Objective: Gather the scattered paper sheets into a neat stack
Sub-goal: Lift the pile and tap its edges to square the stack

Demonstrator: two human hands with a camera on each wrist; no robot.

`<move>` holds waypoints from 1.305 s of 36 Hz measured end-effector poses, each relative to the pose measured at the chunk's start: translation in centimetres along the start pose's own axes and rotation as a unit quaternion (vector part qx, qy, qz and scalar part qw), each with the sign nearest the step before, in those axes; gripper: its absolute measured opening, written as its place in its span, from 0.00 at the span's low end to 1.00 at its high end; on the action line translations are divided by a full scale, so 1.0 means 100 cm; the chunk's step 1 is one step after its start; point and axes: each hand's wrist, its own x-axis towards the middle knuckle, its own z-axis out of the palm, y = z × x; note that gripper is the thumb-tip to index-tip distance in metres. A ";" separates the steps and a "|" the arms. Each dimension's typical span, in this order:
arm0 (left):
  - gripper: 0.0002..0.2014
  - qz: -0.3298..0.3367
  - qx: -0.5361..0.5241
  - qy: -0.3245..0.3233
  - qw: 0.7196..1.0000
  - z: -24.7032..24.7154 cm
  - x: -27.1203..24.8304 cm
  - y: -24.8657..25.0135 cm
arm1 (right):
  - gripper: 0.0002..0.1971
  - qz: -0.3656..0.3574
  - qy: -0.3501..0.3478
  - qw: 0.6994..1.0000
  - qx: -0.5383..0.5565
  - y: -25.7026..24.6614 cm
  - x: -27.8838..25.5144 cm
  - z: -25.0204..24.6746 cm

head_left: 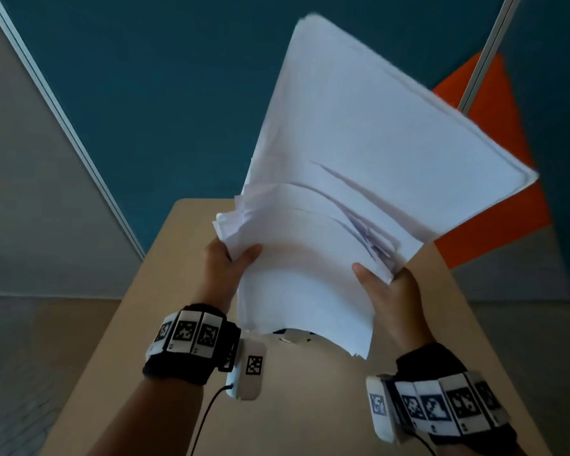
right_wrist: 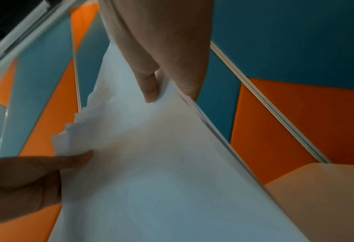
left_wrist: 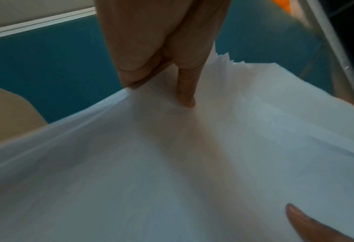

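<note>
Above tan table, paper sheets pinched between both hands' fingers.

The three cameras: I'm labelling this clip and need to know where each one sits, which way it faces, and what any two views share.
Head: on the head, looking forward and down at the paper stack over the table; both hands and wristbands show.
Left wrist: along the left hand, thumb on the sheets.
Right wrist: along the right hand gripping the stack's edge; the left hand shows too.
Shared: all three see the stack; its fanned corners show in both wrist views.

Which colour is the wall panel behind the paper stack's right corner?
Orange panel, clearest in the head view.
</note>
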 end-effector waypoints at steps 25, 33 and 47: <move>0.20 -0.080 0.026 -0.070 0.994 -0.024 -0.033 -0.017 | 0.09 0.061 0.009 0.997 0.044 0.008 -0.045 -0.011; 0.38 -0.091 0.059 -0.124 0.986 -0.026 -0.034 -0.029 | 0.11 0.048 -0.003 0.996 0.079 0.010 -0.047 -0.014; 0.17 -0.095 -0.005 -0.105 0.990 -0.020 -0.022 -0.005 | 0.34 0.003 -0.057 0.996 0.068 -0.003 -0.045 -0.011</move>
